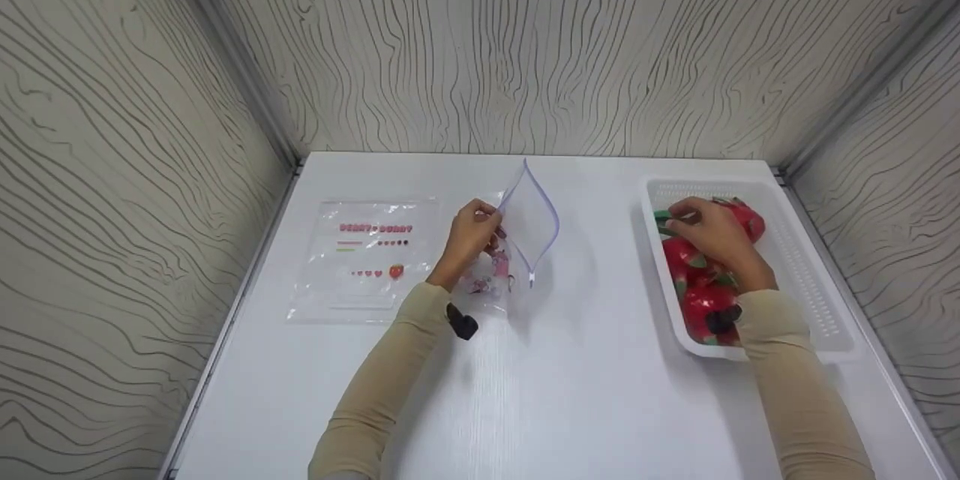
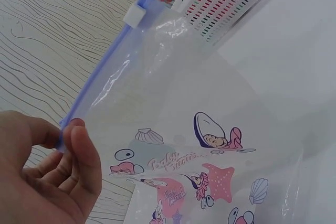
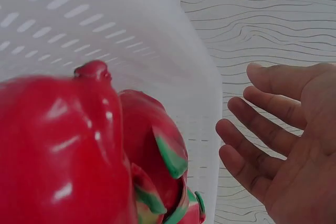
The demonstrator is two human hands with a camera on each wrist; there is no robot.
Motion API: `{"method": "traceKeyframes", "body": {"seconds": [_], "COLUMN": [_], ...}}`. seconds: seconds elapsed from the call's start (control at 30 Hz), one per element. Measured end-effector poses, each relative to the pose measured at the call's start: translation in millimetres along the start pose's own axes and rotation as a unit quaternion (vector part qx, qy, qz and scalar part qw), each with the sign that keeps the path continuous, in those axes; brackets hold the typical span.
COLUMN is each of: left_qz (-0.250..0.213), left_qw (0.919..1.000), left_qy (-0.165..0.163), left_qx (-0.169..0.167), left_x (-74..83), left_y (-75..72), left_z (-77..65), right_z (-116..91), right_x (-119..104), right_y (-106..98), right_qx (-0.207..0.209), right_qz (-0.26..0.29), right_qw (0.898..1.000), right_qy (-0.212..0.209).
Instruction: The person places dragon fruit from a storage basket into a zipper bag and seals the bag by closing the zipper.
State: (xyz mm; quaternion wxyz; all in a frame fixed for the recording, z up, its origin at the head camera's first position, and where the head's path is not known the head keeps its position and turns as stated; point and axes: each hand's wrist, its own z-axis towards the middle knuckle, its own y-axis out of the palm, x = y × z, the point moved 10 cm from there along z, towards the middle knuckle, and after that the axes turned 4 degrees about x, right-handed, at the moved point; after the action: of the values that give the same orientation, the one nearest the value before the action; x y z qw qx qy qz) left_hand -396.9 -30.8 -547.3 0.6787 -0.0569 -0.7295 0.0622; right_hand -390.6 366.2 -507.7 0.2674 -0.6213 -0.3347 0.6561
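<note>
My left hand (image 1: 472,231) pinches the purple zip edge of a clear zip bag (image 1: 536,221). Its mouth gapes in the head view, and pink shell and starfish prints mark the bag in the left wrist view. A white slider (image 2: 135,16) sits at the far end of the zip. Over the white basket (image 1: 821,292) at the right is my right hand (image 1: 712,234); in the right wrist view its fingers (image 3: 268,129) are spread and loosely bent, holding nothing. Glossy red dragon fruits (image 3: 63,150) with green-tipped scales lie in the basket below it.
Another clear bag (image 1: 311,270), with red lettering and small strawberry and heart prints, lies flat at the left of the white table (image 1: 570,390). Wood-patterned panels (image 1: 450,52) enclose the table at the back and both sides. The basket has slotted walls.
</note>
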Motion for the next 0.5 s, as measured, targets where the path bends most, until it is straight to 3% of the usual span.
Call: {"method": "traceKeyframes", "body": {"seconds": [0.5], "left_qz": [0.0], "left_qw": [0.9999], "left_qy": [-0.011], "left_qx": [-0.001], "left_x": [1.9], "left_y": [0.7], "left_z": [-0.3], "right_z": [-8.5], "right_x": [16.0], "right_y": [-7.0], "right_qx": [-0.004], "right_qz": [-0.013], "right_qw": [1.0], "right_qy": [0.005]}}
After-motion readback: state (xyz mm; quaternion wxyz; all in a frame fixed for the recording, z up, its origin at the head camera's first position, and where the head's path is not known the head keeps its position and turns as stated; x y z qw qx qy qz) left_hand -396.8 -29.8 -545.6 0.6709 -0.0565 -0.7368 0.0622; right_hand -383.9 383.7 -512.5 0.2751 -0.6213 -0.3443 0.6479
